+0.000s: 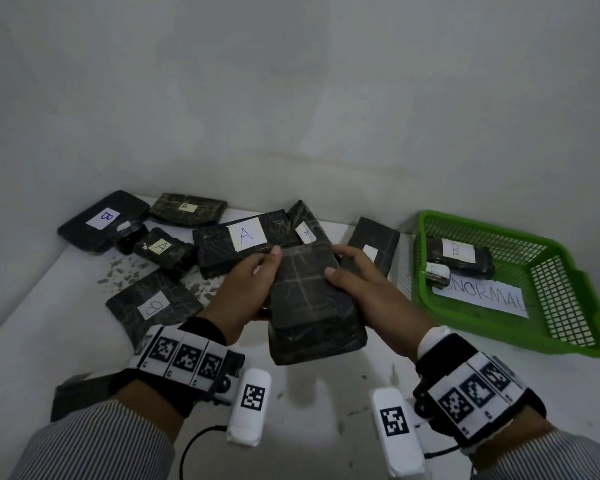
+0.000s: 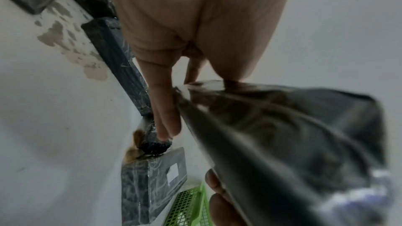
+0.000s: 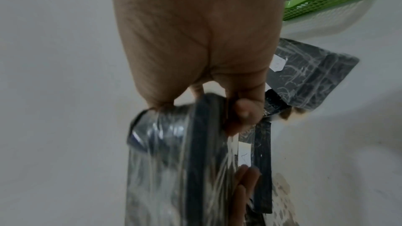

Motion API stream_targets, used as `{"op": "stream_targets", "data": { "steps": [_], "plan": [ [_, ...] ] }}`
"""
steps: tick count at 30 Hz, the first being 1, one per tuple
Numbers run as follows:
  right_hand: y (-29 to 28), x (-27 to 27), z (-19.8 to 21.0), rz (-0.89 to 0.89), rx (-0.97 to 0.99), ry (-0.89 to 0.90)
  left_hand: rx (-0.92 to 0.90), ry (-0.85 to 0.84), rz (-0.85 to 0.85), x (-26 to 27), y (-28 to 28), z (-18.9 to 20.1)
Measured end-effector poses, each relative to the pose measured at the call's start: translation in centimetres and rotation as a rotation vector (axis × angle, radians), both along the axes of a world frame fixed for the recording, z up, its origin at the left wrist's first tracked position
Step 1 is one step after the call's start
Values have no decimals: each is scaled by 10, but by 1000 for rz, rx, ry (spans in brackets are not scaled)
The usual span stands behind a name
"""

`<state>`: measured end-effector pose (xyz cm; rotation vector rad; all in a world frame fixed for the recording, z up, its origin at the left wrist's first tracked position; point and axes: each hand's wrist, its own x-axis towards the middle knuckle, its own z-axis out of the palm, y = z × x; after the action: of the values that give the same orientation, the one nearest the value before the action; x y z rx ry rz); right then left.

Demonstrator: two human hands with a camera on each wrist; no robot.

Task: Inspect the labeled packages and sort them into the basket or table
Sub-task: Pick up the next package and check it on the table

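Package [image 1: 310, 299] pinched by both grips | basket [image 1: 568, 327]: two B packages, ABNORMAL sheet

A plain pale wall [image 1: 291, 81] rises beyond the fingers [image 1: 267, 261]. Left of them, grey chipped patches [image 1: 118, 271] fleck the desk [image 1: 32, 323]. To their right lies a white paper sheet [image 1: 489, 299] lettered "NORMAL" — first letters hidden. Nearer than them, a black cable [image 1: 194, 441] loops.

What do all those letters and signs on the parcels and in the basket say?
"B": rounded package, far left.
"B": far package.
"A": small package.
"A": large package.
"A": tilted package.
"B": near package.
"B": package in green basket.
"NORMAL": paper sign, start hidden.
Other labels: unreadable.
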<state>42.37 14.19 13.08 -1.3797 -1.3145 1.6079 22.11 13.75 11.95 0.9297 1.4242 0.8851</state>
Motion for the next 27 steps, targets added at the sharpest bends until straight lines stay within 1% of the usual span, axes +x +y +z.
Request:
{"op": "stream_targets", "data": {
  "steps": [1, 2, 4, 5, 7, 8, 9, 10, 11, 13, 14, 17, 21, 25, 27],
  "plan": [
    [1, 0, 1, -39, -18, 11, -14, -22, -46, 0, -1, -1],
    [2, 0, 0, -83, -44, 17, 11, -26, -112, 1, -3, -3],
    [3, 1, 0, -151, -125, 66, 133, 42, -239, -1, -8, -13],
    [3, 1, 0, -158, -159, 81, 181, 59, -289, -3, -10, -16],
    [2, 4, 1, -152, -217, 73, 245, 20, -370, -2, -16, -16],
    [2, 4, 2, -152, -244, 65, 263, 18, -390, 0, -20, -14],
    [1, 5, 3, -142, -265, 48, 280, 53, -382, 1, -21, -13],
    [0, 4, 5, -118, -280, 20, 295, 85, -348, 3, -22, -11],
    [-1, 2, 7, -89, -287, -21, 283, 87, -293, 5, -22, -9],
    [-5, -1, 11, -45, -268, -97, 188, -4, -173, 7, -20, -5],
    [-6, -1, 11, -30, -242, -109, 131, -40, -143, 9, -20, -3],
    [-11, 0, 11, 7, -170, -69, 45, -48, -152, 8, -20, -1],
    [-15, 0, 11, 82, -75, -88, -52, -99, -139, 6, -24, 2],
    [-15, 0, 3, 81, 38, -245, -264, -136, -158, 5, -32, 3],
    [-16, 1, -4, 100, 25, -284, -280, -88, -196, 5, -35, -1]
  ]
}}
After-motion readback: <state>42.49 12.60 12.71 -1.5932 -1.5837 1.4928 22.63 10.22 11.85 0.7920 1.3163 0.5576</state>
